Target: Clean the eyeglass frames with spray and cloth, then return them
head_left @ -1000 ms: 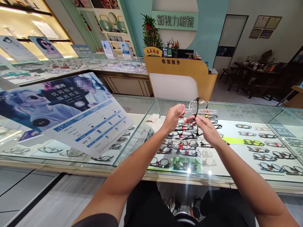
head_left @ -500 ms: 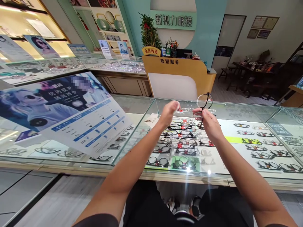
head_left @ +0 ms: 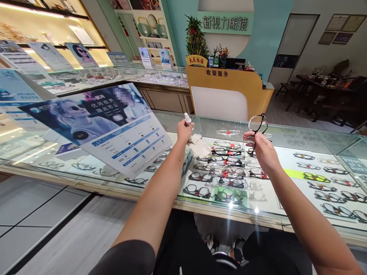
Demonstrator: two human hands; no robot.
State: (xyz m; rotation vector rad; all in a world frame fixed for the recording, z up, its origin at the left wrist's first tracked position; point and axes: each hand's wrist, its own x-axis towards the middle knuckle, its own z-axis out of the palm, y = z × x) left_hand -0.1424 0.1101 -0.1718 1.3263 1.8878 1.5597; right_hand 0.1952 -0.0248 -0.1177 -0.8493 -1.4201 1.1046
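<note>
My left hand (head_left: 185, 130) is closed around a small white spray bottle (head_left: 187, 118), whose top sticks up above the fingers. It is over the glass counter beside the tilted leaflet, near a pale cloth (head_left: 200, 147) on the glass. My right hand (head_left: 265, 149) pinches a pair of dark-rimmed eyeglasses (head_left: 257, 123) and holds them upright above the counter. One lens stands above the fingers; the other is partly hidden by them.
A glass display counter (head_left: 269, 214) spans the front, with rows of eyeglass frames (head_left: 229, 196) inside. A large leaflet (head_left: 114, 130) stands tilted at left. Behind are a yellow cashier desk (head_left: 229, 82), a potted plant (head_left: 196, 38) and a dark table (head_left: 323, 86) with stools.
My left hand has moved left and slightly down, away from the eyeglasses, with the white bottle in it. My right hand keeps the eyeglasses raised. The view has turned a little left.
</note>
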